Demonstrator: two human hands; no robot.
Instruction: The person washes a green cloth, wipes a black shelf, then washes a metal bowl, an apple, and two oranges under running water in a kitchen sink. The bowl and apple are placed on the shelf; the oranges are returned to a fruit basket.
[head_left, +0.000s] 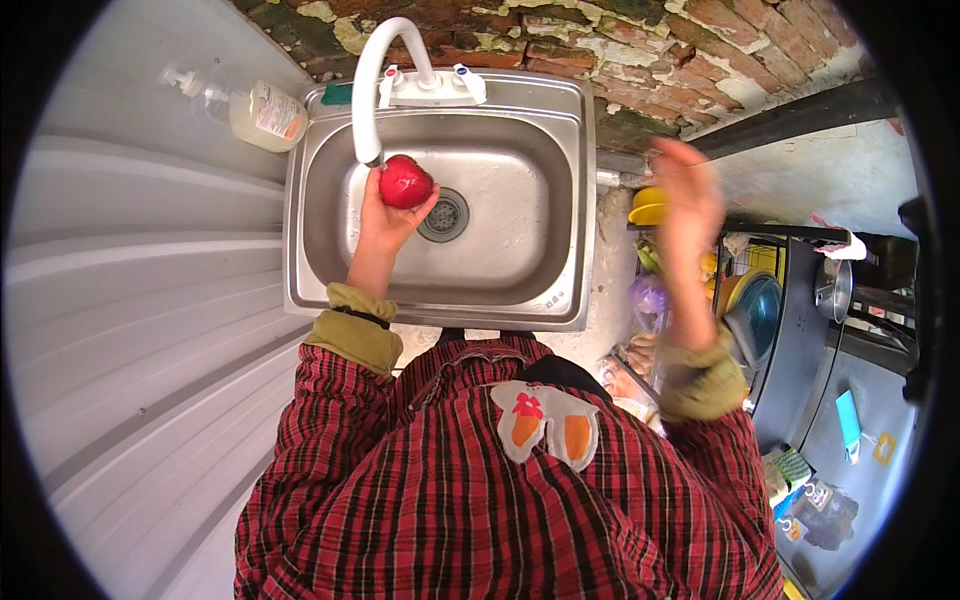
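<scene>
My left hand (389, 225) holds a shiny red apple (405, 182) over the left part of the stainless steel sink (495, 247). The tip of the white gooseneck faucet (366, 97) is right above the fruit; whether water runs is hard to tell. To the right of the sink, my right hand (686, 202) is raised and blurred by motion, with nothing seen in it. Behind the basin stand the faucet's two white handles, one with a red mark (390, 84) and one with a blue mark (469, 84). The round drain strainer (444, 215) shows beside the apple.
A clear pump bottle (266, 116) stands at the sink's left, by a ribbed light panel (150, 300). A green pad (337, 94) lies on the back rim. At right, a dark rack (780, 300) holds basins, a yellow bowl (649, 205) and bags. Behind rises a worn brick wall (570, 37).
</scene>
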